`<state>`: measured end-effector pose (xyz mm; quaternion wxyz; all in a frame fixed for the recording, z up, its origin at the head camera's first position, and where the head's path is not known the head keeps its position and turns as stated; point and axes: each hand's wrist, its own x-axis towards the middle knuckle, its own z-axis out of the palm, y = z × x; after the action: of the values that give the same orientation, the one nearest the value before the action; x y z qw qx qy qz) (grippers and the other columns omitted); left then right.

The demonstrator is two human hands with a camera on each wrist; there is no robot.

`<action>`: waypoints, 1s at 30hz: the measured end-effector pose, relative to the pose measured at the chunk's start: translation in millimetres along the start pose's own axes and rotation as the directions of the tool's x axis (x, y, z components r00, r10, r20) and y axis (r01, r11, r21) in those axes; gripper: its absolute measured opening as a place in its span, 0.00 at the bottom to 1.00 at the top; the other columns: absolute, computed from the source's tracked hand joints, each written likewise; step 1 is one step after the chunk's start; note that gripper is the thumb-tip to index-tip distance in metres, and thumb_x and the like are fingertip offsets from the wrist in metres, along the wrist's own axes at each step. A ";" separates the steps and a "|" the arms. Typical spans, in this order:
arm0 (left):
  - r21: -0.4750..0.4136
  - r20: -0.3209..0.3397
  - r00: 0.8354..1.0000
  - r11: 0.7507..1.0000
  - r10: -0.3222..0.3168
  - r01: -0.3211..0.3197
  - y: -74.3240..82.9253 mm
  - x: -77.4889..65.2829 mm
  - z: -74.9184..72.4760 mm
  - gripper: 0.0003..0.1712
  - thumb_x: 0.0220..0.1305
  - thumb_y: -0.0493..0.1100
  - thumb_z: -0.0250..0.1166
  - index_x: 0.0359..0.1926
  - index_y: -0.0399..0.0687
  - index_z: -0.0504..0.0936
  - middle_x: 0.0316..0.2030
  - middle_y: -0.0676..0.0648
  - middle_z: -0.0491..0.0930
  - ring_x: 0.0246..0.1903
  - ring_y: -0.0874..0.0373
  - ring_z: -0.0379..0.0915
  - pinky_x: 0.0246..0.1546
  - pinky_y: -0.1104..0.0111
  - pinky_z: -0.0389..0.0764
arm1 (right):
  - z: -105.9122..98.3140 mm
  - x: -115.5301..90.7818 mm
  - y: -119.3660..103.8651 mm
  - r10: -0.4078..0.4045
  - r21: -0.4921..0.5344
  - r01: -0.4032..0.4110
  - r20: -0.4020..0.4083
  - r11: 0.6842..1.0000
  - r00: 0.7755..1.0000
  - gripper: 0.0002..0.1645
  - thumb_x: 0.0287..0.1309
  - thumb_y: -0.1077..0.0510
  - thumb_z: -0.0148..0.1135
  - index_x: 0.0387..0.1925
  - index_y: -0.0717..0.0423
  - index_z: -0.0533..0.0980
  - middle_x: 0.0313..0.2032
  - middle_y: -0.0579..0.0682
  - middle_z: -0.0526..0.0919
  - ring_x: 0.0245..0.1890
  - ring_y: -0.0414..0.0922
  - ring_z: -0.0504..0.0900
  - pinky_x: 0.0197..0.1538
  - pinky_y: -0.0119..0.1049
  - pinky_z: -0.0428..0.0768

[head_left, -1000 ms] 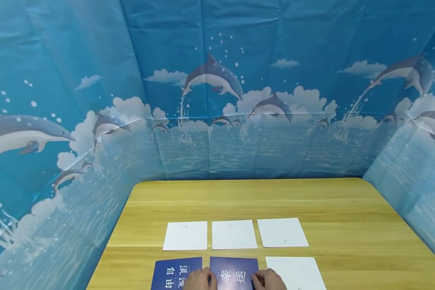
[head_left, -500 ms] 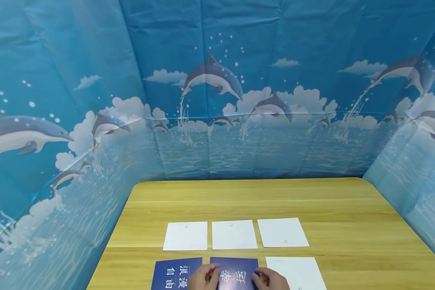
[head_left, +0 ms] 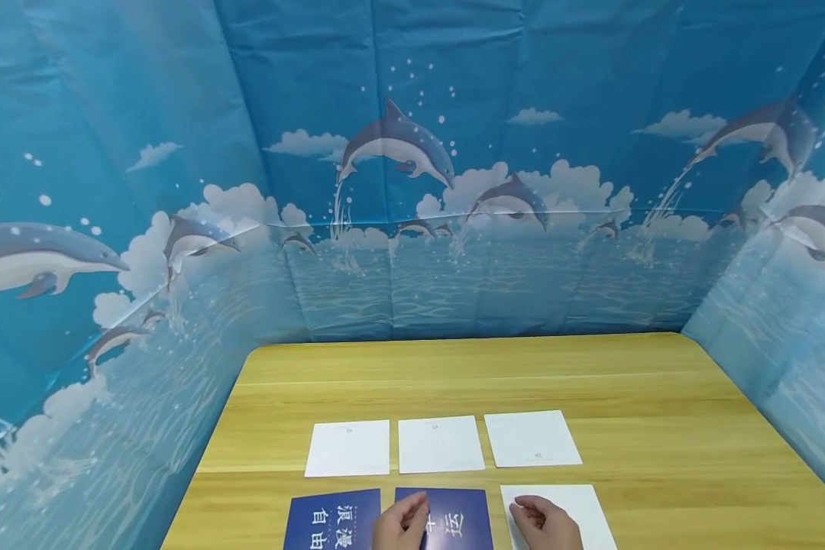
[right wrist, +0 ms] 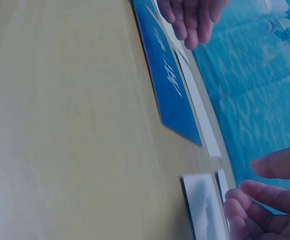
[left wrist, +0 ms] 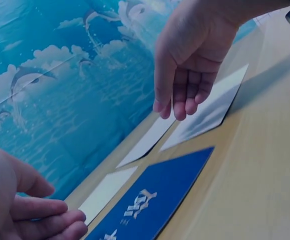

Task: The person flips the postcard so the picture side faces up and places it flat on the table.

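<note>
In the head view, a dark blue card with white characters lies in the middle of the front row. Over its left side hovers my left hand, fingers loosely bent with nothing in them. My right hand hangs over the white card at the front right, its fingers relaxed and holding nothing. Both wrist views show a gap between the hands and the cards. Left of the middle card lies another blue card with white characters, cut off by the frame's bottom edge.
Behind, three white cards lie in a row: a left one, a middle one and a right one. They rest on a wood-grain table. A blue dolphin-print sheet hangs around the table's back and sides.
My right hand has left the blue card's right edge and moved right, over the white card. The left hand has come up off the blue card's left edge. The head view has shifted slightly.
</note>
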<state>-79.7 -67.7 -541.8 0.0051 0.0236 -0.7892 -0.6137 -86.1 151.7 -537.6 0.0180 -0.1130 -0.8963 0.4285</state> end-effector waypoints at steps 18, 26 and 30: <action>-0.112 0.202 0.978 0.991 -0.046 0.070 10.2 9.3 55.6 0.21 0.60 0.41 0.58 0.45 0.24 0.77 0.36 0.42 0.81 0.35 0.57 0.76 0.34 0.71 0.75 | -36.1 12.5 22.3 0.075 -0.009 -0.075 -0.075 0.997 0.994 0.17 0.51 0.56 0.62 0.35 0.69 0.80 0.23 0.47 0.80 0.23 0.38 0.74 0.28 0.32 0.72; -0.158 0.250 0.968 0.985 -0.030 0.071 11.5 10.2 76.9 0.22 0.58 0.38 0.58 0.46 0.20 0.75 0.39 0.38 0.80 0.38 0.54 0.77 0.37 0.69 0.76 | -57.2 21.0 36.0 0.161 -0.030 -0.165 -0.097 0.986 0.982 0.24 0.51 0.51 0.60 0.37 0.71 0.78 0.24 0.49 0.81 0.24 0.41 0.76 0.29 0.35 0.73; -0.111 0.255 0.967 0.993 -0.011 0.040 12.4 11.0 81.0 0.21 0.56 0.38 0.60 0.45 0.21 0.75 0.39 0.39 0.80 0.39 0.54 0.76 0.39 0.68 0.76 | -64.9 24.6 44.2 0.169 -0.037 -0.176 -0.146 0.984 0.975 0.25 0.51 0.50 0.60 0.37 0.72 0.78 0.24 0.49 0.81 0.24 0.41 0.76 0.29 0.35 0.72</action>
<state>-94.1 13.4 -549.9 -0.1027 -0.0455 -0.7461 -0.6563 -93.4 233.4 -532.3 0.0418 -0.2211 -0.8898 0.3970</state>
